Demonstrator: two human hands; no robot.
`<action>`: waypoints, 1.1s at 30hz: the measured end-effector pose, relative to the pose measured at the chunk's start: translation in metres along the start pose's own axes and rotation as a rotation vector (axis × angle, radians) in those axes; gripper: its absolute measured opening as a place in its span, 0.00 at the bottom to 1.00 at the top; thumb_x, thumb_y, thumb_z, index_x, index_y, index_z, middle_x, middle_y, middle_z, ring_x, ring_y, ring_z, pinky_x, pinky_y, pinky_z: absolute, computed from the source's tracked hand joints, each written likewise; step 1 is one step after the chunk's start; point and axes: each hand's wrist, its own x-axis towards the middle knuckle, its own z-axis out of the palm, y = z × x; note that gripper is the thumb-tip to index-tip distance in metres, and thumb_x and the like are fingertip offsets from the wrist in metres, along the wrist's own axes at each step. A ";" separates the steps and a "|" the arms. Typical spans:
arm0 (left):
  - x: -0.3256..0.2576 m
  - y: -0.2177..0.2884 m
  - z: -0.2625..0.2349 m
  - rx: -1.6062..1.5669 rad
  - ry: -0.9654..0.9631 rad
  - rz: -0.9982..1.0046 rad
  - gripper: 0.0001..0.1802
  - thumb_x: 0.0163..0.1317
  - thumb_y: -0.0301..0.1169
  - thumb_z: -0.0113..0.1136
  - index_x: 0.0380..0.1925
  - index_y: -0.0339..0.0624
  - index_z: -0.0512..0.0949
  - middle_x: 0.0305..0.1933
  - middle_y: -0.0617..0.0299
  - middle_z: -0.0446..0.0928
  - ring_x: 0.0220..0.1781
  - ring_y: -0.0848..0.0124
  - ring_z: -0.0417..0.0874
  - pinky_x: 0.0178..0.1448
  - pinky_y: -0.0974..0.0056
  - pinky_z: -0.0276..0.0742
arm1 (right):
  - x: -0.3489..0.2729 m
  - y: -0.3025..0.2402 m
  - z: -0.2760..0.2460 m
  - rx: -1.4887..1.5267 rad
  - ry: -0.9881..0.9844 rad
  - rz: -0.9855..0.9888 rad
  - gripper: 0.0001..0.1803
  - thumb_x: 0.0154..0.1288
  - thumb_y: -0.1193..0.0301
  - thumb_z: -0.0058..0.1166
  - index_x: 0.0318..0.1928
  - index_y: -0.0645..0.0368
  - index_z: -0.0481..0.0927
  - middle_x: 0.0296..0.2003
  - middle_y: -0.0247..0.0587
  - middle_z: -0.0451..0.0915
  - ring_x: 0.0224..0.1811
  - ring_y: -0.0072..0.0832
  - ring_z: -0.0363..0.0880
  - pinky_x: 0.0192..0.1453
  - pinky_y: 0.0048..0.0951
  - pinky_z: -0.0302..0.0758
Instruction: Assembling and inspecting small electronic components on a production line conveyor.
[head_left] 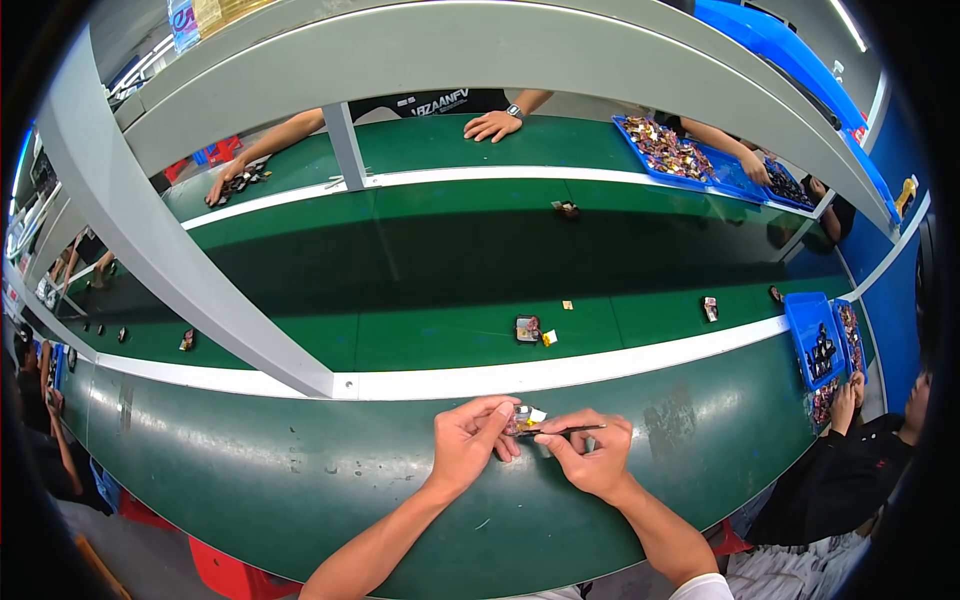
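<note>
My left hand (468, 440) pinches a small electronic part (524, 418) over the near green bench, in front of the white rail. The part looks dark, with white and yellow pieces on it; its finer details are too small to tell. From the right, my right hand (594, 456) grips thin dark tweezers (578, 430), whose tip reaches the part. Both hands are close together, and the fingers partly cover the part.
Beyond the white rail (560, 366), the green belt (430, 335) carries several scattered small parts, one a square dark piece (527, 329). Blue trays (808, 340) stand at the right, beside a seated person. A grey frame post (200, 270) rises at the left. Across the belt, other people's hands (493, 125) rest or work.
</note>
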 end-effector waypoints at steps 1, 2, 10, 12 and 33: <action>0.001 0.000 0.001 -0.009 -0.013 -0.012 0.12 0.73 0.26 0.59 0.51 0.29 0.81 0.31 0.57 0.84 0.26 0.74 0.85 0.27 0.71 0.80 | 0.000 0.000 -0.001 -0.018 0.012 -0.034 0.07 0.52 0.80 0.74 0.32 0.62 0.87 0.28 0.38 0.89 0.12 0.11 0.66 0.18 0.18 0.60; 0.001 0.001 0.003 -0.012 -0.018 -0.012 0.12 0.73 0.26 0.59 0.51 0.29 0.81 0.31 0.57 0.84 0.26 0.74 0.85 0.27 0.71 0.80 | 0.000 0.000 -0.002 -0.036 0.023 -0.067 0.08 0.52 0.80 0.73 0.32 0.61 0.87 0.27 0.38 0.89 0.11 0.11 0.66 0.18 0.18 0.61; -0.001 0.001 0.005 0.070 0.016 0.008 0.12 0.69 0.23 0.63 0.51 0.29 0.82 0.28 0.59 0.85 0.25 0.78 0.83 0.27 0.72 0.79 | 0.000 -0.006 0.007 -0.102 0.033 -0.227 0.08 0.52 0.81 0.71 0.30 0.56 0.87 0.28 0.35 0.90 0.12 0.16 0.71 0.20 0.19 0.63; 0.000 0.000 0.006 0.084 0.025 0.026 0.12 0.69 0.22 0.63 0.50 0.29 0.82 0.28 0.59 0.85 0.25 0.78 0.83 0.27 0.72 0.78 | -0.001 -0.004 0.009 -0.115 0.040 -0.249 0.08 0.51 0.82 0.70 0.30 0.55 0.87 0.29 0.34 0.90 0.12 0.17 0.73 0.20 0.19 0.64; 0.104 0.063 -0.072 1.388 0.758 0.389 0.12 0.64 0.31 0.64 0.42 0.33 0.83 0.44 0.41 0.79 0.39 0.43 0.84 0.42 0.46 0.80 | 0.006 0.024 0.003 -0.036 0.241 -0.093 0.09 0.54 0.79 0.73 0.37 0.59 0.88 0.16 0.30 0.76 0.12 0.15 0.58 0.18 0.22 0.56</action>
